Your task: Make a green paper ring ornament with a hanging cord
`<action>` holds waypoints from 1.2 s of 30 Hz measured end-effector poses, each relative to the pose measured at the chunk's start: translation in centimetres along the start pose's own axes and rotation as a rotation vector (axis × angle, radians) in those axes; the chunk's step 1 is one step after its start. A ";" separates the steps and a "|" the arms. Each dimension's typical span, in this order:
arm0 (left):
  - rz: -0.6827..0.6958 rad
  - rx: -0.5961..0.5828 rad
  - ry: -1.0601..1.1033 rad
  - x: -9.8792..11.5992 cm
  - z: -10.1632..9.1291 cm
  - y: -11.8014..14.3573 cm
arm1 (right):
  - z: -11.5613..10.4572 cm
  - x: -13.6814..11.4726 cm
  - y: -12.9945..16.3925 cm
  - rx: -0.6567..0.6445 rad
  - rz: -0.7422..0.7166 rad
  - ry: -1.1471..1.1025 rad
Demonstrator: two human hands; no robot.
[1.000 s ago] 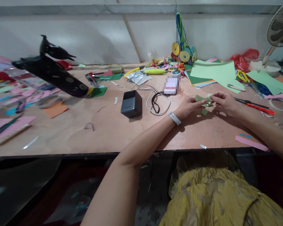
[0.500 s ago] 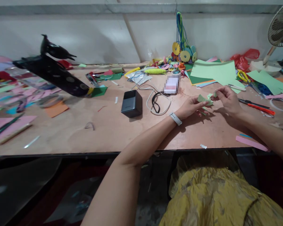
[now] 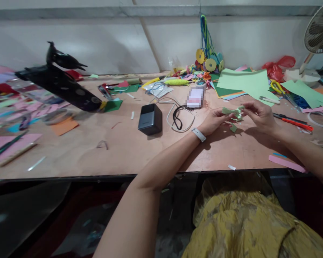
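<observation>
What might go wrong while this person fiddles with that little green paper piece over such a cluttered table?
The green paper piece is small and thin, pinched between the left hand and right hand; a hard tug could tear it. A green scrap already lies beneath, so more bits may drop and get lost among the litter. The red-handled cutter lies just beside the right hand, and a careless sweep of the wrist could knock against it.

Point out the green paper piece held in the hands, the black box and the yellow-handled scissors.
green paper piece (image 3: 233, 111), head view, on its folded middle between the hands.
black box (image 3: 150, 118), head view, on its top face.
yellow-handled scissors (image 3: 277, 86), head view, on a handle loop.
</observation>
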State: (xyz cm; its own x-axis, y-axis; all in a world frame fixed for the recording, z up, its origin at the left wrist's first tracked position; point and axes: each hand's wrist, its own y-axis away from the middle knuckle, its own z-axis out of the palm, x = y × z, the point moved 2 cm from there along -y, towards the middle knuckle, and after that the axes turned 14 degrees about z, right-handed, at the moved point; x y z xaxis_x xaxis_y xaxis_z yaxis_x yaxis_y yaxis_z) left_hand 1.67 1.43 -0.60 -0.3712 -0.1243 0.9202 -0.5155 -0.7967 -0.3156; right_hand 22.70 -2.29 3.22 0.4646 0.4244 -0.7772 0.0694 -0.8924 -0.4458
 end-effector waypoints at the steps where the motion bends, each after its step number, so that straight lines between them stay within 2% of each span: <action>1: 0.008 -0.006 -0.001 0.0 0.0 0.0 | 0.0 0.0 0.0 0.004 -0.018 0.022; 7: 0.006 -0.030 0.030 0.1 -0.1 0.0 | -0.2 -0.3 0.1 0.007 -0.117 0.095; 17: 0.001 -0.020 0.067 0.7 0.1 0.0 | -0.2 -0.4 0.4 0.025 -0.193 0.154; 36: 0.008 -0.016 0.013 0.5 -0.1 0.1 | 0.1 -0.1 0.6 0.017 -0.203 0.209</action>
State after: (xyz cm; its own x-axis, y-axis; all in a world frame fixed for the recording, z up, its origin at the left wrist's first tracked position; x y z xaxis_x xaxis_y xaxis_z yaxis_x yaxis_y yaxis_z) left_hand 1.42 1.36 -0.22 -0.3850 -0.1231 0.9147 -0.5249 -0.7860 -0.3267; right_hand 22.64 -2.85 3.00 0.6147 0.5520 -0.5634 0.1657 -0.7887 -0.5920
